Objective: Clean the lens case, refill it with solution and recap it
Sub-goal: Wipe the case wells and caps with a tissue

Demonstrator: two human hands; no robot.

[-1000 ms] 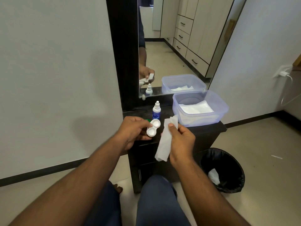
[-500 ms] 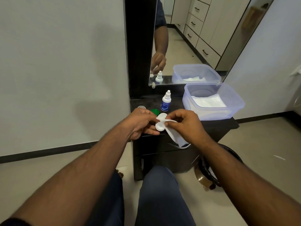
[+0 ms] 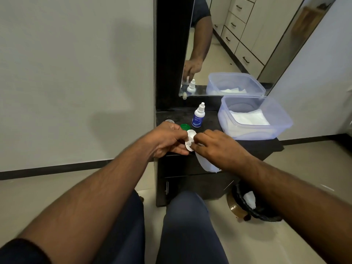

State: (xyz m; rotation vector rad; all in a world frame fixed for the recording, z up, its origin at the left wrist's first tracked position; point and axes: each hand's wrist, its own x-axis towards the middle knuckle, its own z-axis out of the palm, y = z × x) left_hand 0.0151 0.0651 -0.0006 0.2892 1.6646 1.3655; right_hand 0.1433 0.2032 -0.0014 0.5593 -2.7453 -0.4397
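Note:
My left hand [image 3: 167, 139] holds the white two-well lens case [image 3: 190, 140] above the front edge of the black cabinet top [image 3: 209, 119]. My right hand [image 3: 215, 145] presses a white tissue [image 3: 204, 162] into the case's nearer well; the tissue's tail hangs below the hand. A green cap [image 3: 185, 127] and a pale cap [image 3: 169, 121] lie on the top behind my left hand. The small solution bottle [image 3: 198, 116], white with a blue label, stands upright behind them.
A clear plastic tub [image 3: 255, 119] of white tissues sits at the right of the cabinet top. A mirror [image 3: 228, 44] stands behind. A black bin [image 3: 253, 202] with a discarded tissue is on the floor at the right. My knees are below.
My right hand brought the tissue from beside the case onto it and now presses it into a well. The camera moved closer and shifted left.

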